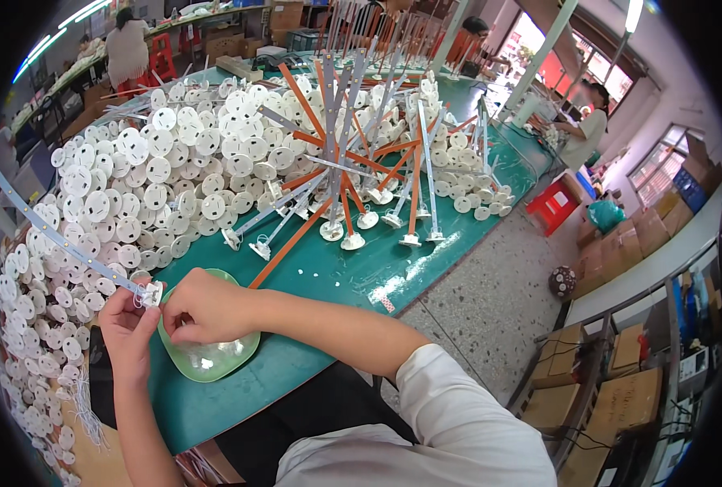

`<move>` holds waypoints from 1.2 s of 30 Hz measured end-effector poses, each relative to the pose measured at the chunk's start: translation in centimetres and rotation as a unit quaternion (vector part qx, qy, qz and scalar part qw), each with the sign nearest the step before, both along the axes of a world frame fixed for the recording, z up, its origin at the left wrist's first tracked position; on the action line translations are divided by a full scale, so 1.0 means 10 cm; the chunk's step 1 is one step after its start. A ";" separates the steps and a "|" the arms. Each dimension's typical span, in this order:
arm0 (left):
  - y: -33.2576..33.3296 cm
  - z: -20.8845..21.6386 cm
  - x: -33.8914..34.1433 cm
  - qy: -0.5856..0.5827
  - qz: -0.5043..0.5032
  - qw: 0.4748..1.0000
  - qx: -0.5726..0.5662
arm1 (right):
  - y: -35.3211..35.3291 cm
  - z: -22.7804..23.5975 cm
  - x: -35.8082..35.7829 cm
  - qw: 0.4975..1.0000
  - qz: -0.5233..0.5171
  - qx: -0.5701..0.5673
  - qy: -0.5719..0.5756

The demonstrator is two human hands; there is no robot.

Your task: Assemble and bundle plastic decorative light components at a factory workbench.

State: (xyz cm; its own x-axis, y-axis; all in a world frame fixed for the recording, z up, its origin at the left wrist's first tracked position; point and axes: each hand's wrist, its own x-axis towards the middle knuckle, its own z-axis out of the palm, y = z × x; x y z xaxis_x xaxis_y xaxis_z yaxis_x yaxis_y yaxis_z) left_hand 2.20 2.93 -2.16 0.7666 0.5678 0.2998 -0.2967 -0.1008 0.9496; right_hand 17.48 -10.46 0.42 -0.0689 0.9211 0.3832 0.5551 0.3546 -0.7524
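Observation:
My left hand [125, 329] pinches a small white base [151, 294] at the end of a long, thin, pale strip [60, 241] dotted along its length. The strip rises toward the upper left, and thin white wires show by the fingers. Over a light green bowl [207, 369], my right hand [212, 304] has its fingers curled together; what they hold, if anything, is hidden. The bowl sits on the green table [296, 349], its contents too small to make out. An orange strip [292, 243] lies beyond my right wrist.
White round discs [174, 170] heap high across the left and back. Strips with white bases [337, 154] stand in a bundle past the bowl. White wires [89, 406] hang at left. A red stool [552, 207], cardboard boxes [621, 252] and a person [584, 134] are at right.

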 end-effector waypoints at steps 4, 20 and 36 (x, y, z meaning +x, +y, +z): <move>-0.02 0.05 -0.01 0.003 0.000 1.000 -0.003 | 0.01 -0.02 0.00 0.997 0.001 -0.018 0.077; -0.01 0.02 -0.03 -0.063 -0.066 0.994 -0.062 | 0.03 0.07 0.06 0.994 -0.058 0.071 0.060; -0.09 0.14 -0.03 -0.091 -0.015 0.995 -0.045 | 0.07 0.12 0.13 0.906 -0.134 0.004 0.402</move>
